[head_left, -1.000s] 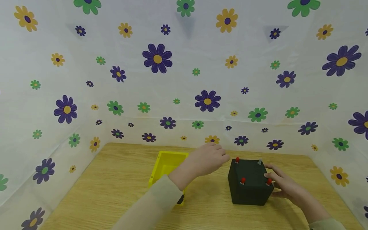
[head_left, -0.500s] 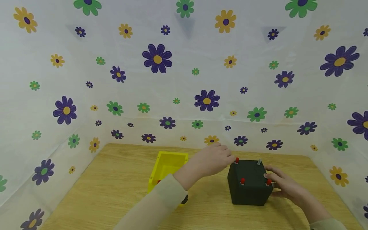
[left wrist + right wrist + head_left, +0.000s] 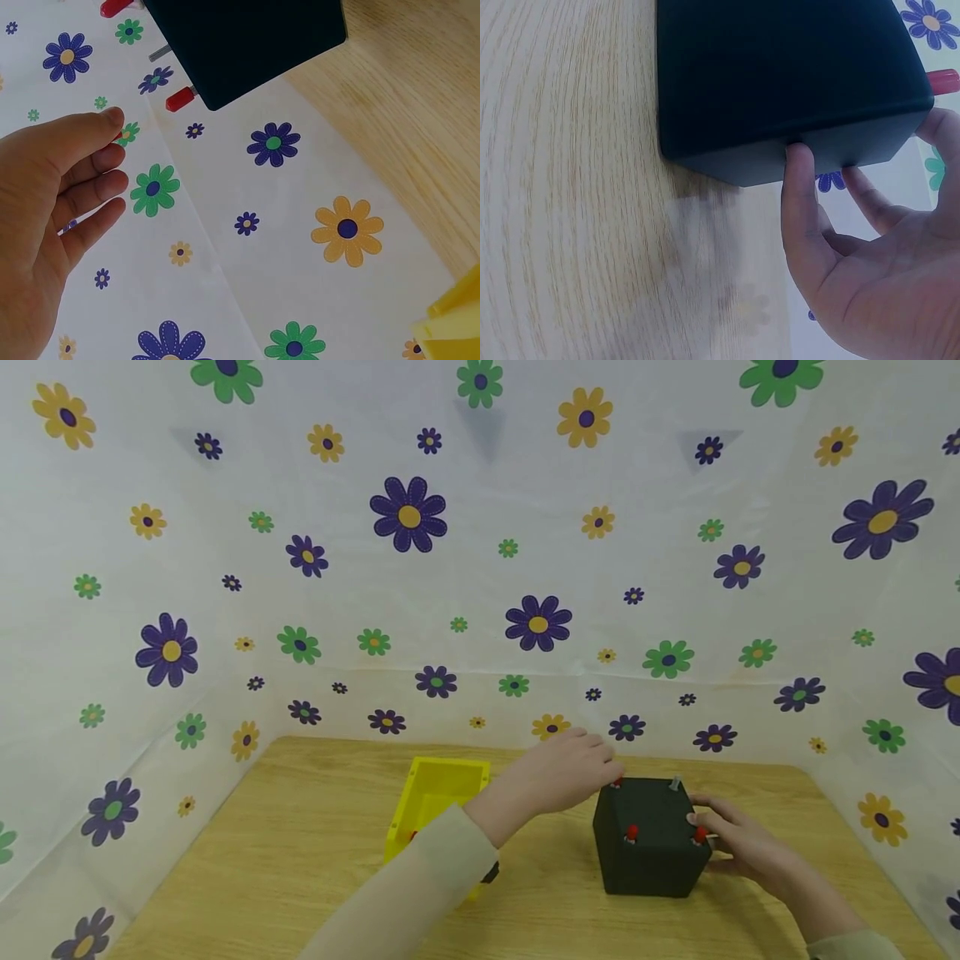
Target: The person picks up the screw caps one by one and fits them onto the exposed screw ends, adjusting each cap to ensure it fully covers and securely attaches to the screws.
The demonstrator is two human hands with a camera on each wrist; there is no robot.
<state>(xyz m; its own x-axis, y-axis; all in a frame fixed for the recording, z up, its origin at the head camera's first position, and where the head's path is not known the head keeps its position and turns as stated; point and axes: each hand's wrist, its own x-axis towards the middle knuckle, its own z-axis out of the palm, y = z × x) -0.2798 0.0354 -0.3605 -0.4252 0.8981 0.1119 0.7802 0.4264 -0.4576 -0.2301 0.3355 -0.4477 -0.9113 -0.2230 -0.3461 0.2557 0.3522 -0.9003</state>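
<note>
A black box [image 3: 652, 852] stands on the wooden table, its top carrying small metal posts. Red caps [image 3: 632, 833] cover three of them; a bare metal post [image 3: 674, 783] shows at the back right. My left hand [image 3: 558, 772] is at the box's back left corner, its fingertips overlapping the capped post there. In the left wrist view a small red piece [image 3: 118, 137] peeks out between thumb and fingers, mostly hidden. My right hand [image 3: 750, 847] grips the box's right side, thumb at the top edge and fingers against the side face [image 3: 832, 150].
To the left lies a yellow bin [image 3: 442, 777], partly hidden by my left sleeve, with something red [image 3: 413, 836] inside. A dark piece [image 3: 491, 872] shows beside the sleeve. A white flowered sheet [image 3: 480, 568] surrounds the wooden table [image 3: 262, 860].
My left hand has moved right, from beside the box to its back left corner, where the fingertips now overlap the red cap. The right hand keeps its hold on the box.
</note>
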